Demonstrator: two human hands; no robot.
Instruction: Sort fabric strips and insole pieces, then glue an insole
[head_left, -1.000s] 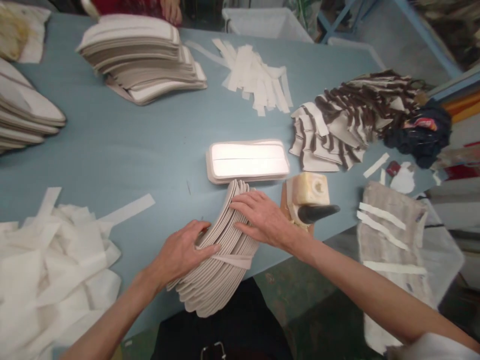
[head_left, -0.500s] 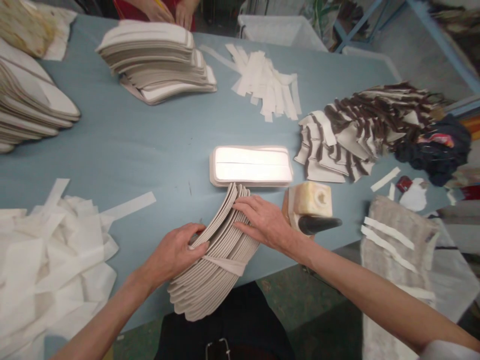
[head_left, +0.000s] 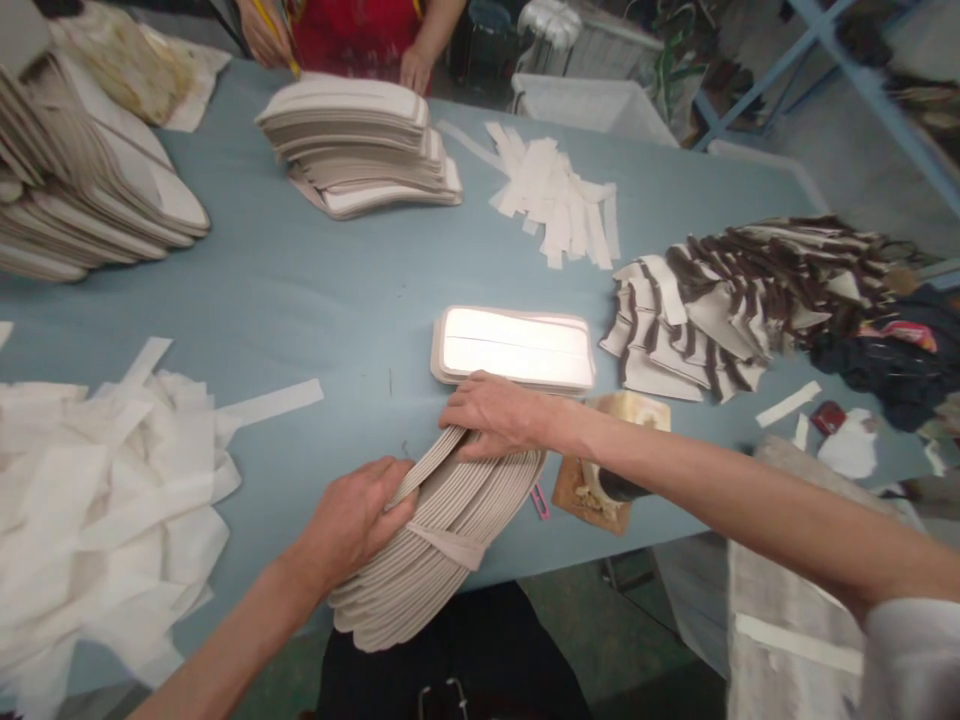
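At the table's near edge lies a fanned bundle of curved beige pieces (head_left: 480, 505), with a beige band (head_left: 454, 547) around it. My left hand (head_left: 367, 508) grips the left ends of the upper few pieces, thumb on top. Over the far right end of those same pieces, my right hand (head_left: 491, 415) is closed, its fingers curled past the edge. A gap shows between these upper pieces and the rest of the bundle. Just beyond my right hand lies a short stack of white-topped beige pieces (head_left: 517, 345).
A yellowish container (head_left: 637, 408) is partly behind my right forearm, near a pink clip (head_left: 540, 502). White strips (head_left: 112, 490) heap at left; more strips (head_left: 559, 195) lie farther back. Brown-edged pieces (head_left: 690, 320) spread at right. A co-worker's hand (head_left: 416, 70) shows behind another stack (head_left: 360, 140).
My right hand has moved up and left onto the far end of the upper pieces, which now sit pressed closer together. The view has shifted, and the pink clip now shows.
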